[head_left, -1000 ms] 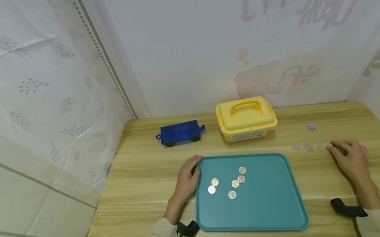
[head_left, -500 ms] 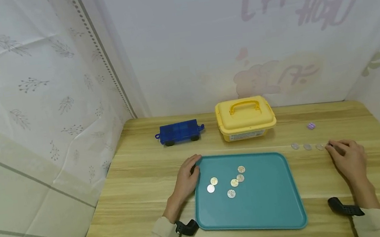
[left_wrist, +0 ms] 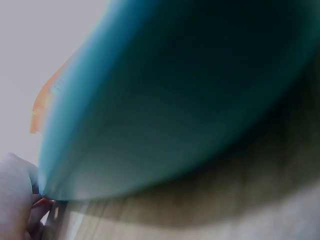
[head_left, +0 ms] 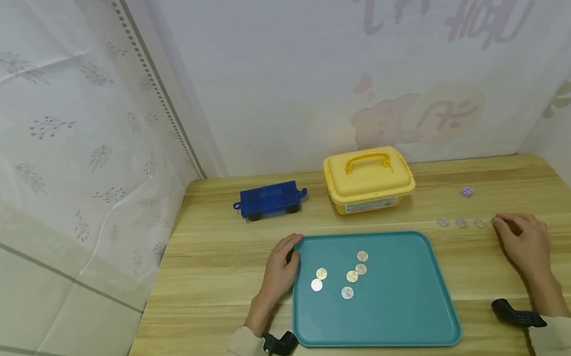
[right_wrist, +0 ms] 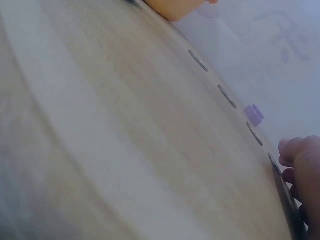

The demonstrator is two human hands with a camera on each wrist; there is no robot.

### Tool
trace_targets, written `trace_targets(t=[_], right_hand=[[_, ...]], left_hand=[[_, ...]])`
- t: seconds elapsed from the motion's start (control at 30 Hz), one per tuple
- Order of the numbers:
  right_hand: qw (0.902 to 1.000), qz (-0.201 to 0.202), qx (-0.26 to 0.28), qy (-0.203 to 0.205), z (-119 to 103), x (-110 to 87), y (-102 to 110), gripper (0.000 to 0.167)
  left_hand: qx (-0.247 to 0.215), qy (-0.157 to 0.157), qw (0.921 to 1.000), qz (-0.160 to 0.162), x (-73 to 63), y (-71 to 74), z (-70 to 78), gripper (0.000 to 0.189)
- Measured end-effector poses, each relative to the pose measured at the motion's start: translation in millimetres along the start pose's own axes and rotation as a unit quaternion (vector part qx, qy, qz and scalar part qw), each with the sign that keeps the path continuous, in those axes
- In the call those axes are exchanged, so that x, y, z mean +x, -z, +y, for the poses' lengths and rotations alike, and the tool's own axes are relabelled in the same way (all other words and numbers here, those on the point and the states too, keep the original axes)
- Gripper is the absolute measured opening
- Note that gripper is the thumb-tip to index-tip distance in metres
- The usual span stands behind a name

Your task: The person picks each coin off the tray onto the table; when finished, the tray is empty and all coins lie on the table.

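Note:
A teal tray [head_left: 403,306] lies on the wooden table with several gold and silver round coins [head_left: 348,292] on it. My left hand [head_left: 279,271] holds the tray's left rim near its far corner; the left wrist view shows the fingers [left_wrist: 37,212] right at that rim. To the right of the tray, several coins [head_left: 461,223] form a row on the table. At the row's right end my right hand [head_left: 528,243] pinches a coin [right_wrist: 274,162] between thumb and fingers, close over the tabletop. Its fingers partly cover that coin in the head view.
A yellow lidded box [head_left: 369,179] with a handle stands behind the tray. Left of it sits a blue toy wagon [head_left: 269,199]. One small purple block [head_left: 467,192] lies behind the coin row. A patterned cloth wall [head_left: 274,84] rises at the table's back edge.
The hands, tray and coins keep nearly the same places. My right hand's fingertips stay at the last coin in the row, with only a slight shift.

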State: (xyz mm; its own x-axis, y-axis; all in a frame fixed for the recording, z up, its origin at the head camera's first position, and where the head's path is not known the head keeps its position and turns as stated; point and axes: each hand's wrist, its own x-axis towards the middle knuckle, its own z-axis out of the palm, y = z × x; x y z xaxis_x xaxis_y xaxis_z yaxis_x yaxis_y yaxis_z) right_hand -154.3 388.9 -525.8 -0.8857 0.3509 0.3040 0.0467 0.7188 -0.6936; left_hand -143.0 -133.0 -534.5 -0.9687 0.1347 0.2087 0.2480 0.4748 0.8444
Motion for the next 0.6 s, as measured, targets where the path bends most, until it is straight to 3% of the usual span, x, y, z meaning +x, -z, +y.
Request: trace_targets(t=[0.27,0.33,0.6], right_hand=[[0.9984,0.052,0.022,0.002,-2.8,-0.6,-0.6,0.027],[0.9985,0.047,0.029,0.006,-2.9,-0.2,0.6,0.028],[0.9956,-0.085,0.020,0.034,-15.0,-8.0,10.9,0.042]], left_hand=[[-0.004,-0.005,1.0000,0.002,-1.5,0.1,-0.1,0.040],[-0.006,-0.001,1.0000,0.001,-0.7,0.5,0.2,0.039],[-0.004,0.002,1.0000,-0.005,0.2,2.0,3.0,0.039]])
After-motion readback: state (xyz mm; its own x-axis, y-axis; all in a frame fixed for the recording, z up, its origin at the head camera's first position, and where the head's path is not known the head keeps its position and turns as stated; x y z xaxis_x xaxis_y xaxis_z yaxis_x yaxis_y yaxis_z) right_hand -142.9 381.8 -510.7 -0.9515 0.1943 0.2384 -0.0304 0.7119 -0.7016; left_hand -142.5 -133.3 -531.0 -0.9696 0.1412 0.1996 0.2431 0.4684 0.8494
